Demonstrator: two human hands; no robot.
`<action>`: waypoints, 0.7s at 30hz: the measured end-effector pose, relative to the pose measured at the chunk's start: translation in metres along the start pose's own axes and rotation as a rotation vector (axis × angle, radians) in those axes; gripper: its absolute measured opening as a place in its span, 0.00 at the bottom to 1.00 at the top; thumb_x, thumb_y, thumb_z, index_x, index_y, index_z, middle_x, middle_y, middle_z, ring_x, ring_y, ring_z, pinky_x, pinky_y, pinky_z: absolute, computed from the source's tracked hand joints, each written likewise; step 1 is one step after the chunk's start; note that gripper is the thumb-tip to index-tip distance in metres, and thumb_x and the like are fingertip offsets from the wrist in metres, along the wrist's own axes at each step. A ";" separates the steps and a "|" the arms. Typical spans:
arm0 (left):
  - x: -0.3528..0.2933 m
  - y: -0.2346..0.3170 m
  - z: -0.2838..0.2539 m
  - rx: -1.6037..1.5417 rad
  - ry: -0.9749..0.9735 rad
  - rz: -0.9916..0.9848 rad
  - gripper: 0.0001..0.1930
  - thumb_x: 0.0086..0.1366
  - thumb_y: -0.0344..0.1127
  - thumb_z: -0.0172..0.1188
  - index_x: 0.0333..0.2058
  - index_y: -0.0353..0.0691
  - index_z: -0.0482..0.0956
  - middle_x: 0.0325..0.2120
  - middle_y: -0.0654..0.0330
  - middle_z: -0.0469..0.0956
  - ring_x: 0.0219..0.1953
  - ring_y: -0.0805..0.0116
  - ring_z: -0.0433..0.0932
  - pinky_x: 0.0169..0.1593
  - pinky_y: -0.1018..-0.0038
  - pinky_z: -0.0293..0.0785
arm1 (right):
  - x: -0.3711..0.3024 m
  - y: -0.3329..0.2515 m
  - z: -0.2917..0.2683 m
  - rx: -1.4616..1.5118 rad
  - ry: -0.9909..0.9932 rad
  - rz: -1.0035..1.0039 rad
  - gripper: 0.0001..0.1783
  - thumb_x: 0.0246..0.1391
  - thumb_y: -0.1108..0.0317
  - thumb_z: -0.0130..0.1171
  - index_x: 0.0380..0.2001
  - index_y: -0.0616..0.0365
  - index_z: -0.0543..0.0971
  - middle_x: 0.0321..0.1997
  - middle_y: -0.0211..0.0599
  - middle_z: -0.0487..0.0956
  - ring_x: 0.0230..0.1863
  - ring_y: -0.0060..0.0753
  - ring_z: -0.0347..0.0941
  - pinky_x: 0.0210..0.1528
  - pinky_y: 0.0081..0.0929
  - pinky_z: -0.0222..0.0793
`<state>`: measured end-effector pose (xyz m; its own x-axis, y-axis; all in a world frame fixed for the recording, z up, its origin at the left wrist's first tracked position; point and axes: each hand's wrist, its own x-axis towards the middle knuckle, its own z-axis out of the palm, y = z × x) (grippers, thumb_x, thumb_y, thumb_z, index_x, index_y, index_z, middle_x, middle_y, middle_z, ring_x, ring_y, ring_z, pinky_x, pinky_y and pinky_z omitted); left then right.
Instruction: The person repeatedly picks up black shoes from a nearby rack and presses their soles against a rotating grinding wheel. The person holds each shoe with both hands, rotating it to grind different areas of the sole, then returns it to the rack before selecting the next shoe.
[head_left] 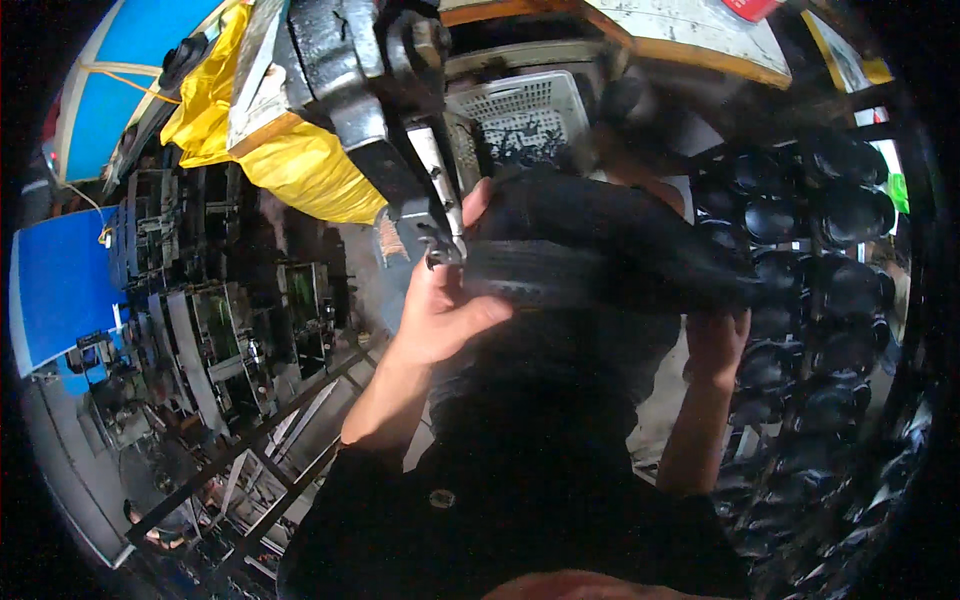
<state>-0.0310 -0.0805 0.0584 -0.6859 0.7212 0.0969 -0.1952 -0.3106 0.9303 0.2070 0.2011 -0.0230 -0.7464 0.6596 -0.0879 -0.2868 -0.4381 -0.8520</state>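
Clearly, the work calls for two-handed support: a black shoe-like piece (600, 230) lies crosswise between the person's hands, its left end right beside the metal tip (447, 250) of a dark machine arm (365, 130). The left hand (435, 320) is closed around that end, thumb along the near side and a fingertip showing above; the right hand (715, 345) is at the lower edge of the other end — its fingers are mostly hidden, so how firmly it grips cannot be told. Whether the tip touches the piece is also unclear, since blur softens the edge there. To handle it well, the person should probably let the right hand carry the weight and set the angle, keeping the piece level, while the left does the fine guiding. Above all, the left fingers and thumb should be kept out from under the tip — they sit very near it.
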 end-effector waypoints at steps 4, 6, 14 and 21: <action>0.006 0.006 -0.001 0.106 -0.011 0.055 0.54 0.53 0.32 0.75 0.71 0.36 0.48 0.73 0.53 0.47 0.73 0.62 0.48 0.70 0.65 0.51 | 0.019 -0.012 0.000 -0.136 0.142 -0.026 0.25 0.66 0.64 0.52 0.63 0.61 0.67 0.63 0.41 0.71 0.62 0.40 0.69 0.66 0.41 0.63; 0.008 0.004 0.006 -0.029 0.052 -0.029 0.54 0.52 0.32 0.75 0.71 0.36 0.47 0.73 0.53 0.47 0.73 0.62 0.48 0.70 0.65 0.51 | 0.021 -0.021 0.001 -0.415 0.201 -0.054 0.25 0.67 0.58 0.49 0.62 0.58 0.67 0.63 0.38 0.71 0.63 0.38 0.67 0.68 0.39 0.60; 0.020 0.006 0.014 -0.117 -0.015 -0.021 0.57 0.52 0.26 0.73 0.72 0.35 0.40 0.73 0.52 0.45 0.72 0.60 0.52 0.69 0.63 0.55 | 0.045 -0.059 0.038 -0.262 0.056 -0.194 0.26 0.64 0.52 0.49 0.56 0.62 0.71 0.53 0.44 0.77 0.54 0.43 0.74 0.58 0.42 0.71; 0.010 0.002 0.005 -0.143 0.105 0.009 0.54 0.50 0.22 0.74 0.71 0.38 0.48 0.71 0.55 0.51 0.63 0.61 0.69 0.60 0.63 0.70 | 0.053 -0.071 0.046 -0.248 0.047 -0.209 0.26 0.63 0.51 0.49 0.54 0.61 0.72 0.51 0.46 0.77 0.52 0.43 0.75 0.57 0.42 0.71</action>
<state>-0.0347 -0.0708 0.0625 -0.7561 0.6517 0.0604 -0.2812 -0.4067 0.8692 0.1606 0.2395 0.0568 -0.6565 0.7497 0.0836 -0.2718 -0.1317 -0.9533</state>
